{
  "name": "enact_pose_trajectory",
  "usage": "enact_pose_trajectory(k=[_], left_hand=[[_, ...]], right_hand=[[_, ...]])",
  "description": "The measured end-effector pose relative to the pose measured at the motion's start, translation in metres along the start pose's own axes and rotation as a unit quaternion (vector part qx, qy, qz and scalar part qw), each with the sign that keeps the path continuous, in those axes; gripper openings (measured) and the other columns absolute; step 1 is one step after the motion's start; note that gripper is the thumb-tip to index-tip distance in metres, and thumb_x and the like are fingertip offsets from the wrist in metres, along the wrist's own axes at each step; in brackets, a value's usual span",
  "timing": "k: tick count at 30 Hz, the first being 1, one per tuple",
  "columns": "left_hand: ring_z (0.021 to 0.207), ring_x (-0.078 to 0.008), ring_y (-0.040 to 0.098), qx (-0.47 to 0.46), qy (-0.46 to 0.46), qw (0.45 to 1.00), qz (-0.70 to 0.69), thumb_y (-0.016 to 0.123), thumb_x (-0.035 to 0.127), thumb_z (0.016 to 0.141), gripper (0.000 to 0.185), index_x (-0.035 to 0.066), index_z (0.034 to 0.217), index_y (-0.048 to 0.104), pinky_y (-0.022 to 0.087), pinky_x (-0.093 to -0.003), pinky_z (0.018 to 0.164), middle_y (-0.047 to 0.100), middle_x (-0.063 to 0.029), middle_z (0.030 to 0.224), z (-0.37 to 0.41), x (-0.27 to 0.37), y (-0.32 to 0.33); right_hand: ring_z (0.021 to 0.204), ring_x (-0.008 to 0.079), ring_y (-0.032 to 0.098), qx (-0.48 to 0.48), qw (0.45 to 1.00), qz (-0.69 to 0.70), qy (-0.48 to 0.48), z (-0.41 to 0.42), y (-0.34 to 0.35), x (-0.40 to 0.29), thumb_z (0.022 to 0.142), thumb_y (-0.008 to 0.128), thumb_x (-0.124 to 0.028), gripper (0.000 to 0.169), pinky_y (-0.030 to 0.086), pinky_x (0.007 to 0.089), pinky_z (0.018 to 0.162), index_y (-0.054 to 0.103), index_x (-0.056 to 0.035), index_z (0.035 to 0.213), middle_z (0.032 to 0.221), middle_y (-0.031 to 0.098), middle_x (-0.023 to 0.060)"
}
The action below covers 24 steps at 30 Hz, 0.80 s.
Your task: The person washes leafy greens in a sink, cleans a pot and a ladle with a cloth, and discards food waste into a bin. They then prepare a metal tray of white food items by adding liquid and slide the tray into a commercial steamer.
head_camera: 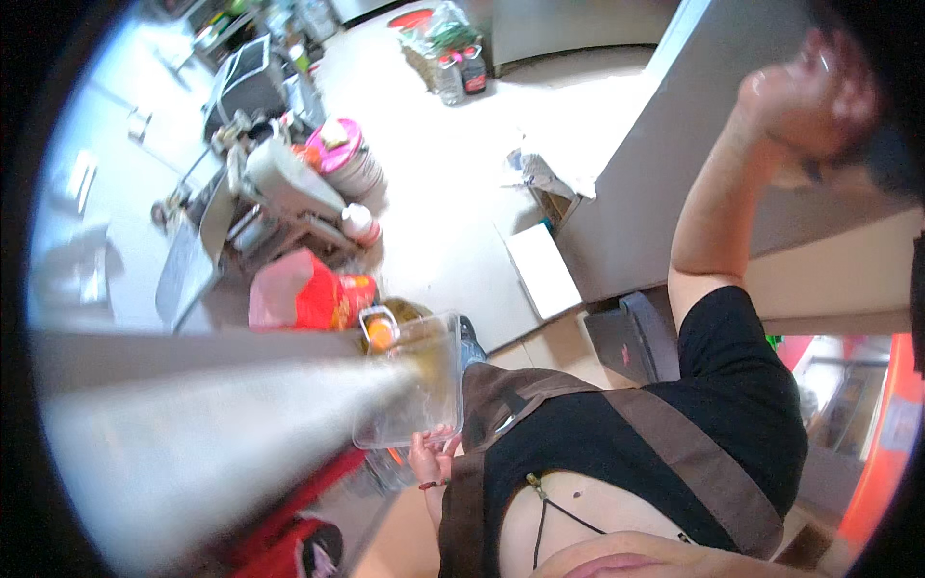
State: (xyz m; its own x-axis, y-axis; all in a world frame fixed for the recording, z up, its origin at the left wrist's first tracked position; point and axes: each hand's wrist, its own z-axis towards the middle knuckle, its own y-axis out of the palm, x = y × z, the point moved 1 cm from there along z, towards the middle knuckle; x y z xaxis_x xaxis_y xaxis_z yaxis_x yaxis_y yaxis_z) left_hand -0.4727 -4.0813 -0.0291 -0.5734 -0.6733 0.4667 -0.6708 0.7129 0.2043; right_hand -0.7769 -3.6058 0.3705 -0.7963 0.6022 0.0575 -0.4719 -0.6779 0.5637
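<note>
My left hand [431, 456], with a red bracelet at the wrist, is at the near edge of a clear rectangular plastic container [408, 419] and grips its rim. A pale blurred streak crosses the container's left part. My right arm is raised at the upper right. My right hand [809, 101] looks wet and is blurred, with the fingers seemingly curled; whether it holds anything cannot be told. A dark, unclear shape lies beside it at the picture's rim.
A red bag [325, 292], a white bottle with a red label [360, 224] and a pink-lidded bucket [350, 162] stand beyond the container. A white box [543, 271] and a dark bin [625, 343] are by the wall. Bottles [473, 70] stand farther off.
</note>
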Motion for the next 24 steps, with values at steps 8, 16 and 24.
enact_pose_trajectory(k=[8, 16, 24], left_hand=[[0.097, -0.0387, 0.059, -0.147, 0.021, 0.989, 0.023, 0.051, 0.025, 0.089, 0.025, 0.001, 0.096, 0.049, 0.052, -0.0552, 0.082, 0.059, -0.0222, 0.102, 0.137, 0.202, 0.194], [0.106, -0.0344, 0.057, -0.393, 0.127, 0.906, 0.095, 0.049, 0.02, 0.083, 0.026, 0.001, 0.1, 0.055, 0.055, -0.0483, 0.078, 0.06, -0.0173, 0.107, 0.296, 0.466, 0.445], [0.112, -0.039, 0.05, -0.373, -0.162, 0.862, -0.303, 0.05, 0.003, 0.066, 0.06, -0.007, 0.125, 0.046, 0.051, -0.0456, 0.092, 0.055, -0.0229, 0.12, 0.402, 0.503, 0.695]], right_hand=[[0.092, 0.0201, 0.064, -0.404, 0.828, -0.378, 0.094, -0.101, -0.006, 0.076, 0.077, 0.059, 0.001, 0.018, 0.051, 0.0317, 0.083, 0.068, -0.0081, 0.089, 0.107, 0.064, 0.0093], [0.067, 0.0164, 0.064, -0.391, 0.768, -0.462, 0.209, -0.117, -0.035, 0.163, 0.079, 0.054, 0.008, 0.02, 0.051, 0.0262, 0.064, 0.066, -0.002, 0.092, 0.084, 0.066, 0.0095], [0.061, 0.0169, 0.062, -0.398, 0.721, -0.508, 0.251, -0.228, 0.012, 0.378, 0.083, 0.057, 0.001, 0.015, 0.05, 0.0274, 0.06, 0.066, -0.0039, 0.094, 0.077, 0.065, 0.0089]])
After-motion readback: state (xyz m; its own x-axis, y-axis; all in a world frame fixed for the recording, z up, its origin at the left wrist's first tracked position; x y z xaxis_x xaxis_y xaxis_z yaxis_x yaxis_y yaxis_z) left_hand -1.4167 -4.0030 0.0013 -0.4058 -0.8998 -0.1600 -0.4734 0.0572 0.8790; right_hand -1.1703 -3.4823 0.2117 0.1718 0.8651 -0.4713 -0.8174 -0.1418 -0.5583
